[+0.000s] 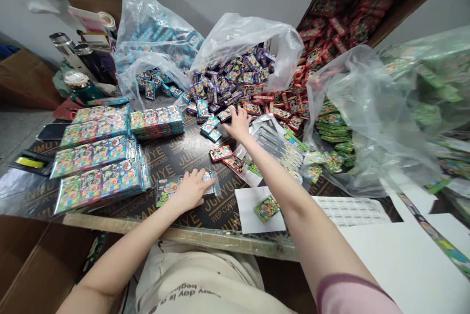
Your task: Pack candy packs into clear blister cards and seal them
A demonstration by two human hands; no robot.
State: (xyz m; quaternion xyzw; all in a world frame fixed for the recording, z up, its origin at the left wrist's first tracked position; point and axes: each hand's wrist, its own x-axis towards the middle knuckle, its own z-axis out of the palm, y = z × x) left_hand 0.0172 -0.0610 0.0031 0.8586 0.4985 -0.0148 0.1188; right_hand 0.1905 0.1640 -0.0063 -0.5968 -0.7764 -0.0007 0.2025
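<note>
My left hand [191,189] lies with fingers spread over a flat printed packet [167,190] in clear wrap near the table's front edge. Farther out, my right hand [238,124] reaches to the pile, its fingers apart and the tips at a small purple box [223,115]; whether they grip it cannot be made out. Two blue boxes [210,128] lie left of that hand. Closer to me are red boxes [221,153]. A green box [267,208] rests on a white paper sheet [253,196] to the right.
Stacks of wrapped multi-coloured packs [99,177] stand at left. Plastic bags spill blue, purple [235,72] and green boxes [332,125]; red ones pour from a carton [345,25]. A bag of grey strips [275,143] lies right of centre. Flasks [88,59] stand at back left.
</note>
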